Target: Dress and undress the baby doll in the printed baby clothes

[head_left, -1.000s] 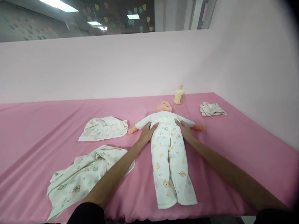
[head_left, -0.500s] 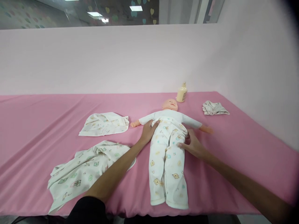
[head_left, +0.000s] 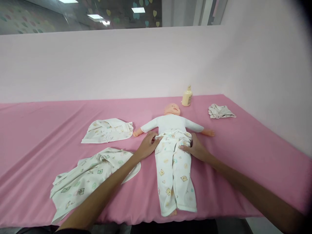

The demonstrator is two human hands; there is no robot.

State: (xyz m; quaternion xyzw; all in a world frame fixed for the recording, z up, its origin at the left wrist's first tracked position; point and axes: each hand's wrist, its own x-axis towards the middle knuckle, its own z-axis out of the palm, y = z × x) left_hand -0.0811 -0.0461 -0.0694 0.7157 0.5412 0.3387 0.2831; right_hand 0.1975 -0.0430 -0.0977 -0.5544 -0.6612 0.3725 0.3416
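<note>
A baby doll [head_left: 172, 112] in a white long-sleeved top lies on its back on the pink table [head_left: 243, 143], head toward the wall. Printed white trousers [head_left: 174, 169] cover its legs, the waistband bunched at the belly. My left hand [head_left: 147, 147] grips the waistband at the doll's left side. At the other side my right hand [head_left: 193, 148] holds the bunched waistband. A doll foot tip shows below a trouser leg near the table's front edge.
A folded printed cloth [head_left: 108, 130] lies left of the doll, and a crumpled printed garment [head_left: 90, 177] lies nearer to me. A cream bottle [head_left: 187, 97] stands by the wall behind the doll's head. A small white rag [head_left: 220, 111] lies at the right.
Both hands have slid the trouser waistband down from the doll's chest to its belly, baring more of the white top. The right hand moved back onto the waistband.
</note>
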